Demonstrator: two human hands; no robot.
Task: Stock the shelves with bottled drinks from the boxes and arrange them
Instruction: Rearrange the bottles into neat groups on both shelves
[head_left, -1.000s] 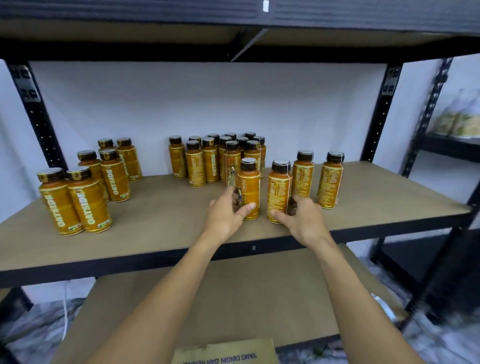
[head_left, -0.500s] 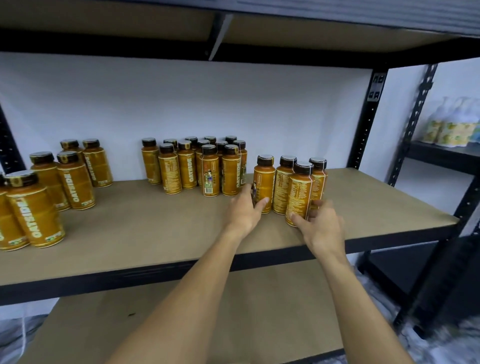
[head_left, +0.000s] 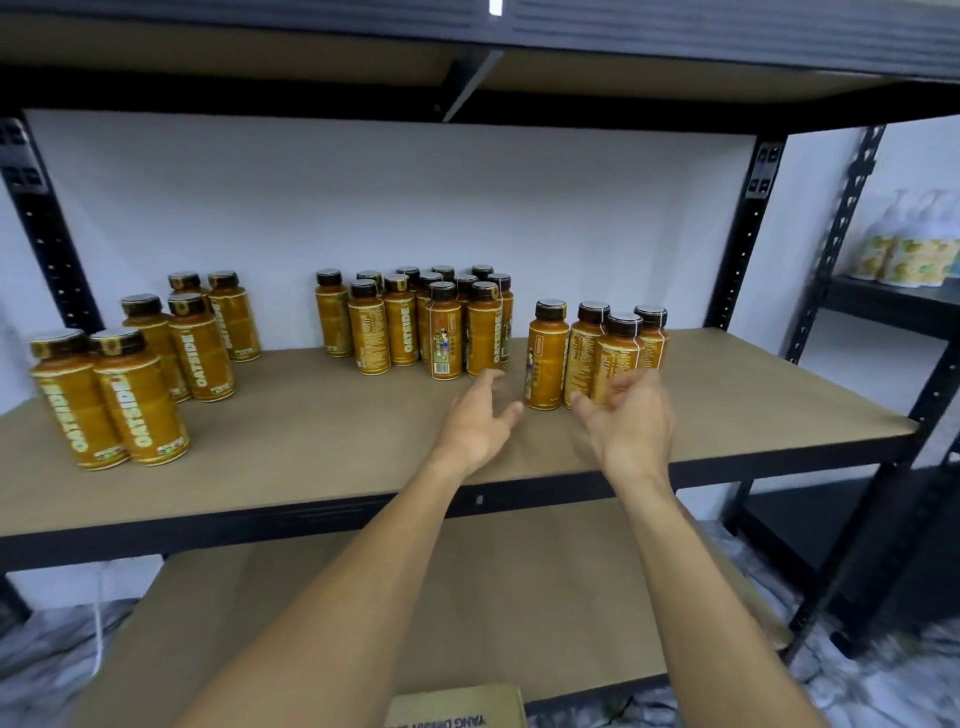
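Observation:
Several orange bottles with dark caps stand on the brown shelf board (head_left: 311, 431). A tight group of them (head_left: 597, 353) stands at the right. My left hand (head_left: 480, 421) hovers just left of this group, fingers apart, touching nothing. In front of the group is my right hand (head_left: 628, 415), fingers spread and slightly curled, covering the lower part of the front bottles but gripping none. A bigger cluster (head_left: 415, 322) stands at the middle back. More bottles (head_left: 135, 364) stand in two rows at the left.
A cardboard box (head_left: 457, 709) shows at the bottom edge, below the lower shelf board (head_left: 467, 597). Black metal uprights (head_left: 737, 234) frame the shelf. A neighbouring rack at the right holds pale bottles (head_left: 909, 249). Bare board lies between the bottle groups.
Both hands pushed the right-hand bottles back into a tight group, then let go and drew slightly away. The view has shifted back to the left.

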